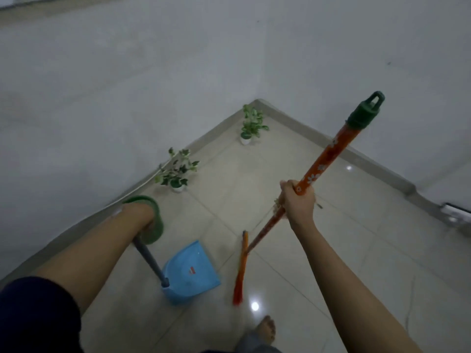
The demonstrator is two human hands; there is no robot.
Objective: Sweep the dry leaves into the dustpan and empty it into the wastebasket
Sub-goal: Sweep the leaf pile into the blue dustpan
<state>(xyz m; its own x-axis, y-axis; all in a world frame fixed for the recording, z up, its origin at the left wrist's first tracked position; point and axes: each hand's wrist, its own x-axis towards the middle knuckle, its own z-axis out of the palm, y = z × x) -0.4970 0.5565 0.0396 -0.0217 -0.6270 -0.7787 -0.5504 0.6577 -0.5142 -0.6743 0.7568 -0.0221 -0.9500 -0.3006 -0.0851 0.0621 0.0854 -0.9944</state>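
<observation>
At lower centre of the frame, our left hand (142,217) gripped the blue dustpan (192,272) handle; our right hand (297,202) clenched the broom (316,171), bristles just right of the pan's mouth.

Tiled floor (318,250): blue dustpan (191,271), two potted plants (177,174), bare foot (266,329).

One broom (300,194), one blue dustpan (193,271), one green wastebasket (153,220). Two potted plants: the nearer plant (177,174) and the corner plant (251,126). Two hands, left hand (142,215) and right hand (298,202). One bare foot (266,328). Loose leaves, perhaps a small clump, too blurred to count.
</observation>
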